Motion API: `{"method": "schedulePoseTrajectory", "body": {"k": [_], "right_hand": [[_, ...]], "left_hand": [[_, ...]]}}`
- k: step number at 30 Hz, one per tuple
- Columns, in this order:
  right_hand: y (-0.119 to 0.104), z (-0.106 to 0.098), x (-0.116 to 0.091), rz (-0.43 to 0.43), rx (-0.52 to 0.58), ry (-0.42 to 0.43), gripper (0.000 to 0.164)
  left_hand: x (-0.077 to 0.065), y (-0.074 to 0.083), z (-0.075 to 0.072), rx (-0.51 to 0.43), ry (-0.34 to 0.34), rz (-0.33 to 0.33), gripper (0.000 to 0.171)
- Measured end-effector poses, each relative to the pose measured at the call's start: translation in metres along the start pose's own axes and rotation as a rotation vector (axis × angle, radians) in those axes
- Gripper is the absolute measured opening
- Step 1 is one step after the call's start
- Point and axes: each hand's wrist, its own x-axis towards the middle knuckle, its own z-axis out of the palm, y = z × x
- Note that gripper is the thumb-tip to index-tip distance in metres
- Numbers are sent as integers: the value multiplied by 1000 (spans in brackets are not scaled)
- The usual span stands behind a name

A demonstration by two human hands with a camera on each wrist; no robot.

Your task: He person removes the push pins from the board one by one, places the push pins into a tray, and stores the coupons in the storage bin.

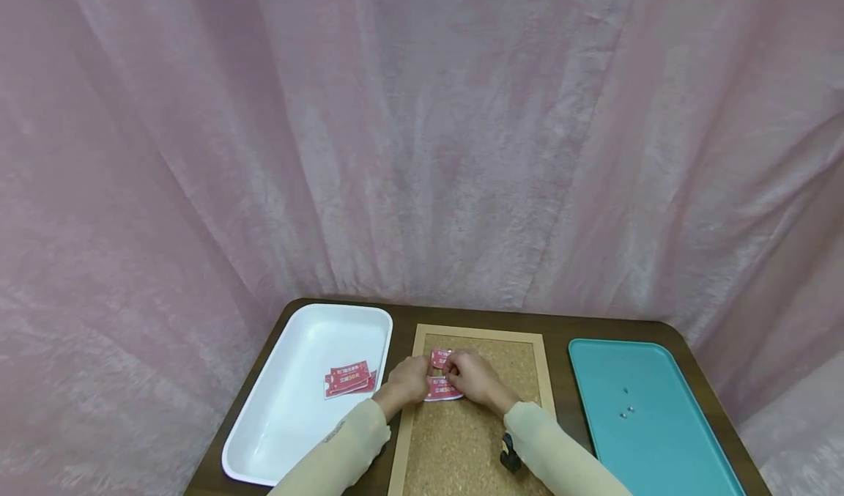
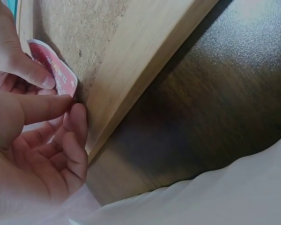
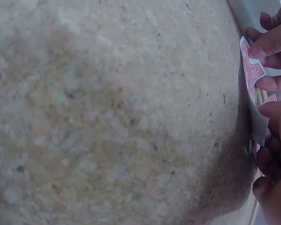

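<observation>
Both hands meet over a red coupon (image 1: 443,389) at the upper left of a framed corkboard (image 1: 475,437). My left hand (image 1: 410,379) pinches the coupon's left edge between thumb and finger, as the left wrist view shows. With bent fingers, my right hand (image 1: 476,376) pinches the same coupon on its right side. The coupon (image 3: 253,75) bows up from the cork in the right wrist view. Just above it lies a second red coupon (image 1: 440,357), partly covered by the right hand. Whether the right fingertips also hold a pin is hidden.
To the left, a white tray (image 1: 277,423) holds several red coupons (image 1: 349,377). A teal tray (image 1: 653,452) at right carries a few tiny shiny pieces (image 1: 631,409). All stand on a dark wooden table (image 1: 560,368), with a pink curtain (image 1: 422,152) behind.
</observation>
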Motion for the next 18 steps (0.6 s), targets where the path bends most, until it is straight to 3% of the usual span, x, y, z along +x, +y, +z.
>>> {"method": "schedulePoseTrajectory", "body": {"k": [18], "right_hand": [[-21, -7, 7, 145, -88, -66, 15]], "left_hand": [[-1, 0, 2, -53, 19, 25, 22]]}}
